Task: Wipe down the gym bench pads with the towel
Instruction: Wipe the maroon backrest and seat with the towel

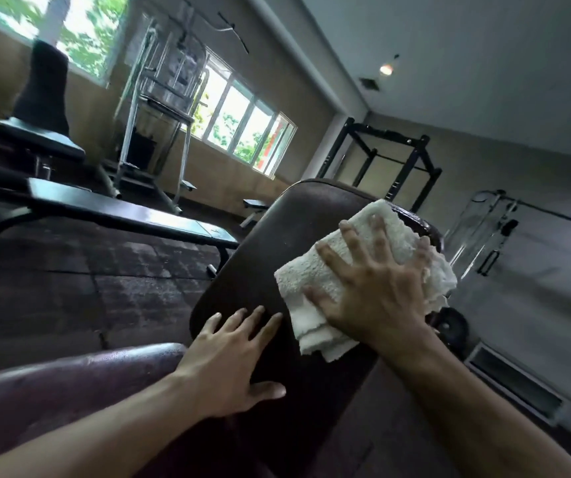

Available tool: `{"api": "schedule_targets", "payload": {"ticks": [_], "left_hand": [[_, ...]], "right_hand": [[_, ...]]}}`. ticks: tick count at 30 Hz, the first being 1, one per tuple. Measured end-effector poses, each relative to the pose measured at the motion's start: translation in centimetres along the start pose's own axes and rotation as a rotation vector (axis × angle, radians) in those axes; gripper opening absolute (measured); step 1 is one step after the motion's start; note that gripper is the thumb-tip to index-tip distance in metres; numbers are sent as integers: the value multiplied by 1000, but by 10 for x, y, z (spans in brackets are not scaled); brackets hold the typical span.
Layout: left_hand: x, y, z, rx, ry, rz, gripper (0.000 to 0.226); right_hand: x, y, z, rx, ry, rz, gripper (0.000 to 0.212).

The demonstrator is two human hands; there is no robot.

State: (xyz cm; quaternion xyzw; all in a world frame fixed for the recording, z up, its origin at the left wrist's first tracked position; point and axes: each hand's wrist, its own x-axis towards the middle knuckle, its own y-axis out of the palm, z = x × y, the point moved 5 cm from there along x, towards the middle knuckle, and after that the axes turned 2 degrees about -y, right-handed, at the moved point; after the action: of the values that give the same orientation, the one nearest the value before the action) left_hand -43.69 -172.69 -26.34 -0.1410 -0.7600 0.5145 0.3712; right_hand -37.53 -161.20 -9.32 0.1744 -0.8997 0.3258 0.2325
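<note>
Right hand, fingers spread flat, pressed folded towel against back pad, frame centre. Left hand lay open, flat on pad's lower left, likely bracing it. Seat pad lower left.

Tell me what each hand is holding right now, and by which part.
Neither hand grips anything. The right hand presses flat, fingers spread, on the middle of the folded white towel against the back pad. The left hand rests open on the pad's lower part.
</note>
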Motion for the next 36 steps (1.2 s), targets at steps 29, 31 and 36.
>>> {"api": "schedule_targets", "payload": {"ticks": [29,31,36], "left_hand": [[-36,64,112,-10,-384,532,102],[-35,66,113,-9,-380,538,103],[-34,68,116,-40,-380,529,106]], "right_hand": [[20,18,39,-34,85,37,85],[27,19,39,5,102,18,78],[-5,27,52,-15,8,-22,68]]}}
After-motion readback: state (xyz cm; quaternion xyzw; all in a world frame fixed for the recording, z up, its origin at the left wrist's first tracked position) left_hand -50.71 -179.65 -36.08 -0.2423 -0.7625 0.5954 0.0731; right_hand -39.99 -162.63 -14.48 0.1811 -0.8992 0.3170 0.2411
